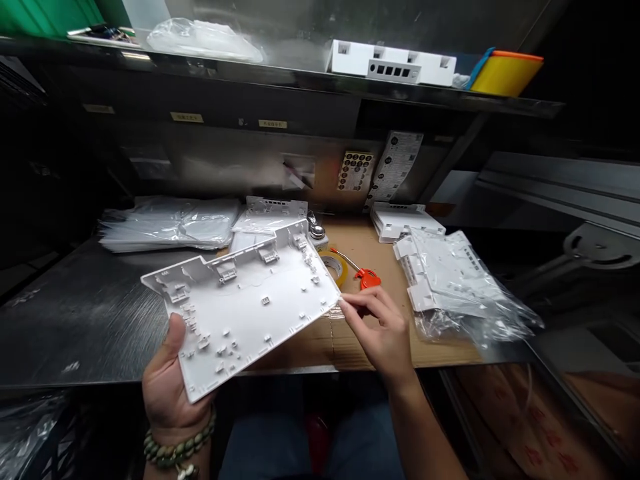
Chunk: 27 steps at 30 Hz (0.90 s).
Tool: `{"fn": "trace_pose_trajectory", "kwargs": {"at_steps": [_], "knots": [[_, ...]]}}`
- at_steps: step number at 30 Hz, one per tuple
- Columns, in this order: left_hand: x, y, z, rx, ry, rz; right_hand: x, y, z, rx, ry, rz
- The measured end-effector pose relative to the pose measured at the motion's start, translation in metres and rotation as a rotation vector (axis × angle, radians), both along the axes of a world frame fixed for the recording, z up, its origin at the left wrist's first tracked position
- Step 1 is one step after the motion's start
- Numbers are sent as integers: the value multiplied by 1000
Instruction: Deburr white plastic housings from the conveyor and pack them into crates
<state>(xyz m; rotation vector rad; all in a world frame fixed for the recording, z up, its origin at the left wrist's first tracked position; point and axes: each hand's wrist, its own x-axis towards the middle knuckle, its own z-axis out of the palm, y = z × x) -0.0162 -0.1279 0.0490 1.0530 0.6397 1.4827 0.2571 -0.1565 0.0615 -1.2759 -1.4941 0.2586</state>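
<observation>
A white plastic housing (250, 320) is held tilted above the bench's front edge, its inner side with small posts and clips facing me. My left hand (167, 380) grips its lower left side, thumb on the edge and the other fingers hidden behind. At the right corner, my right hand (377, 327) pinches the housing's edge between thumb and index finger. Just beyond that corner lie a roll of yellow tape (334, 267) and an orange-red tool (369, 278) with a thin metal rod. A small metal-topped bottle (317, 232) stands partly hidden behind the housing.
Cardboard (350, 347) covers the bench's middle. Bagged white housings (455, 273) lie at right, with more stacked housings (407, 220) behind. Plastic-wrapped white sheets or panels (170, 223) are piled at left. Overhead, a shelf (280, 70) carries another housing (390, 63) and a yellow container (507, 73).
</observation>
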Motion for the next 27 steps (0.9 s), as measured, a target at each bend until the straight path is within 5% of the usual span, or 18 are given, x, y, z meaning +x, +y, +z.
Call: {"fn": "trace_pose_trajectory", "kwargs": {"at_steps": [7, 14, 19, 21, 27], "knots": [[-7, -7, -15, -182, -725, -516, 30, 15, -14, -7, 25, -115], [-9, -25, -23, -185, -834, -605, 16, 32, 36, 156, 169, -103], [-13, -30, -33, -141, -814, -817, 10, 43, 40, 108, 120, -47], [-12, -32, -34, -176, -794, -833, 11, 44, 35, 94, 151, -73], [-3, -31, -32, -217, -744, -614, 19, 46, 11, 49, 140, 2]]}}
